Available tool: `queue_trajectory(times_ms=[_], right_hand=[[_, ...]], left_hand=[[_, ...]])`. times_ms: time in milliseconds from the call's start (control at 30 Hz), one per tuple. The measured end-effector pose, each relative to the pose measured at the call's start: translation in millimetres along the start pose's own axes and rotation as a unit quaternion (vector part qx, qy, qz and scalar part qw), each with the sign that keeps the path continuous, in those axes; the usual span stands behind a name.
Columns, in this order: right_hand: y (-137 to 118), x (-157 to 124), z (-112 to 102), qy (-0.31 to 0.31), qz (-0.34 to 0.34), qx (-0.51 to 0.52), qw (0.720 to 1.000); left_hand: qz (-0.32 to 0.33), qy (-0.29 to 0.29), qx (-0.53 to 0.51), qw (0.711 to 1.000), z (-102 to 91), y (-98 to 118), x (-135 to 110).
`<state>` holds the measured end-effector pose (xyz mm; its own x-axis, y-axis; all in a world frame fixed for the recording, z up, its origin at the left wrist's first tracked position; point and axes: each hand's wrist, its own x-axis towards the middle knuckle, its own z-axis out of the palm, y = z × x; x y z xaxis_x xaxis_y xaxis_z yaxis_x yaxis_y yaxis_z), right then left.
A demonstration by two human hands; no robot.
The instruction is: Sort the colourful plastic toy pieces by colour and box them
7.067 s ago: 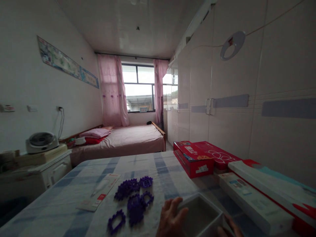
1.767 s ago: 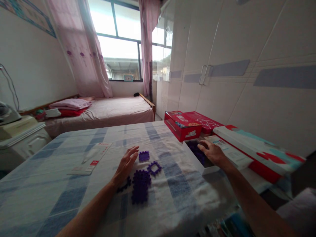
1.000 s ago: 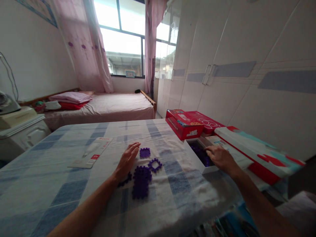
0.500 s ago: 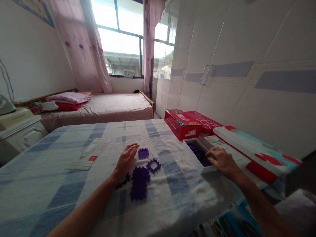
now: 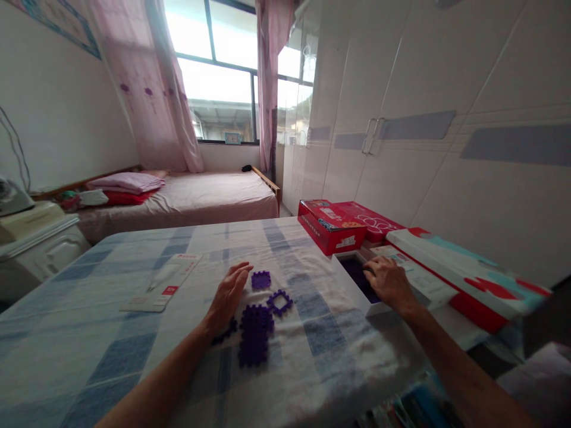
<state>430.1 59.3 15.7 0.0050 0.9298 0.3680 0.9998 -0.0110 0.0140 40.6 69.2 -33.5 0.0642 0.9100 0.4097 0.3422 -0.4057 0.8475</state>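
Observation:
My left hand (image 5: 229, 292) lies on the tablecloth with its fingers stretched out, beside a small purple interlocking tile (image 5: 261, 279). To the right of that tile lies a toothed purple square frame (image 5: 280, 302) with an open middle. Nearer me is a cluster of purple interlocking pieces (image 5: 254, 339). Another dark purple piece (image 5: 226, 331) is partly covered by my left wrist. My right hand (image 5: 389, 282) reaches over the edge of a white box (image 5: 350, 288) containing purple pieces (image 5: 358, 274). Its fingers are curled at the box; whatever they grip is hidden.
A flat printed white card (image 5: 163, 284) lies at the left of the checked tablecloth (image 5: 147, 362). Red boxes (image 5: 332, 229) stand behind the white box. A long red and white package (image 5: 464, 279) runs along the right side. A bed (image 5: 214, 193) is beyond the table.
My right hand has shifted slightly left and up, with its fingers further over the white box. My left hand keeps its place beside the tile. The view has tilted slightly.

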Motion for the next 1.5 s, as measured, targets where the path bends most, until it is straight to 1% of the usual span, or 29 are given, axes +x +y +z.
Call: queue_trajectory(times_ms=[100, 133, 200, 233, 267, 300, 333, 400, 433, 467, 533, 567, 633, 733, 833, 933, 1033, 1067, 1133, 1200, 1233, 1300, 1367, 1433, 1500], right_hand=[[5.3, -3.5, -2.7, -0.027, -0.013, 0.012, 0.999], [5.5, -4.3, -5.5, -0.018, -0.011, 0.013, 1.0], [1.6, -4.7, -14.0, 0.028, -0.005, 0.019, 0.999], [-3.4, -4.4, -19.3, 0.049, -0.009, 0.036, 0.998], [-10.8, -4.2, -25.0, 0.056, -0.021, 0.068, 0.996], [-20.8, -4.6, -30.7, 0.044, -0.042, 0.112, 0.992], [-33.2, -5.9, -36.0, 0.015, -0.073, 0.163, 0.984], [-63.3, -11.5, -43.6, -0.066, -0.151, 0.253, 0.953], [-79.8, -15.1, -45.1, -0.103, -0.192, 0.28, 0.935], [-96.4, -18.5, -44.8, -0.131, -0.23, 0.295, 0.918], [-126.5, -22.6, -38.4, -0.161, -0.29, 0.301, 0.894], [-139.0, -22.6, -33.0, -0.165, -0.308, 0.295, 0.889], [-157.1, -18.4, -19.8, -0.161, -0.327, 0.275, 0.89], [-167.8, -7.2, -1.9, -0.171, -0.337, 0.249, 0.892], [-165.3, 1.9, 5.9, -0.197, -0.33, 0.235, 0.893], [-158.6, 7.0, 2.9, -0.211, -0.304, 0.235, 0.899], [-156.4, 9.7, -7.0, -0.22, -0.273, 0.266, 0.898], [-157.9, 10.0, -10.9, -0.231, -0.268, 0.287, 0.89], [-164.8, 8.5, -18.0, -0.269, -0.277, 0.339, 0.858], [-176.2, 3.4, -23.0, -0.3, -0.305, 0.372, 0.824], [-182.8, -0.6, -24.4, -0.306, -0.318, 0.372, 0.817], [-195.5, -10.0, -25.0, -0.299, -0.329, 0.344, 0.827], [-205.0, -19.4, -23.3, -0.286, -0.323, 0.31, 0.847], [-209.9, -26.4, -20.5, -0.268, -0.308, 0.291, 0.865], [-210.9, -30.3, -18.2, -0.254, -0.294, 0.289, 0.875]], left_hand=[[-0.007, 0.014, -0.013, 1.0, 1.0, 4.8, -0.7], [-0.012, 0.021, -0.024, 0.999, 1.4, 7.8, -0.9], [-0.021, 0.04, -0.058, 0.997, 1.5, 15.1, -0.9], [-0.024, 0.053, -0.081, 0.995, 1.1, 18.8, -0.5], [-0.026, 0.07, -0.106, 0.992, 0.1, 22.0, 0.3], [-0.028, 0.087, -0.129, 0.987, -1.3, 24.5, 1.4], [-0.03, 0.105, -0.15, 0.983, -3.3, 26.0, 2.6], [-0.034, 0.136, -0.174, 0.975, -8.1, 25.9, 5.0], [-0.036, 0.149, -0.175, 0.972, -10.6, 24.3, 5.9], [-0.039, 0.161, -0.171, 0.971, -13.0, 22.0, 6.7], [-0.052, 0.177, -0.154, 0.971, -16.7, 15.6, 7.7], [-0.061, 0.18, -0.145, 0.971, -17.8, 12.1, 8.1], [-0.08, 0.18, -0.132, 0.972, -18.6, 5.4, 8.5], [-0.099, 0.169, -0.118, 0.974, -16.8, -1.7, 9.0], [-0.104, 0.164, -0.114, 0.974, -14.2, -5.1, 9.9], [-0.107, 0.169, -0.116, 0.973, -12.9, -6.4, 11.0], [-0.107, 0.171, -0.119, 0.972, -12.7, -7.5, 11.6], [-0.107, 0.171, -0.119, 0.972, -12.7, -8.1, 11.8], [-0.105, 0.17, -0.118, 0.973, -12.5, -9.1, 12.1], [-0.105, 0.169, -0.116, 0.973, -12.2, -9.9, 12.4], [-0.106, 0.17, -0.114, 0.973, -12.0, -10.1, 12.5], [-0.106, 0.169, -0.109, 0.974, -11.9, -10.3, 12.6], [-0.107, 0.168, -0.102, 0.975, -11.7, -10.3, 12.7], [-0.107, 0.166, -0.095, 0.976, -11.6, -10.4, 12.7], [-0.107, 0.165, -0.091, 0.976, -11.4, -10.5, 12.9]])
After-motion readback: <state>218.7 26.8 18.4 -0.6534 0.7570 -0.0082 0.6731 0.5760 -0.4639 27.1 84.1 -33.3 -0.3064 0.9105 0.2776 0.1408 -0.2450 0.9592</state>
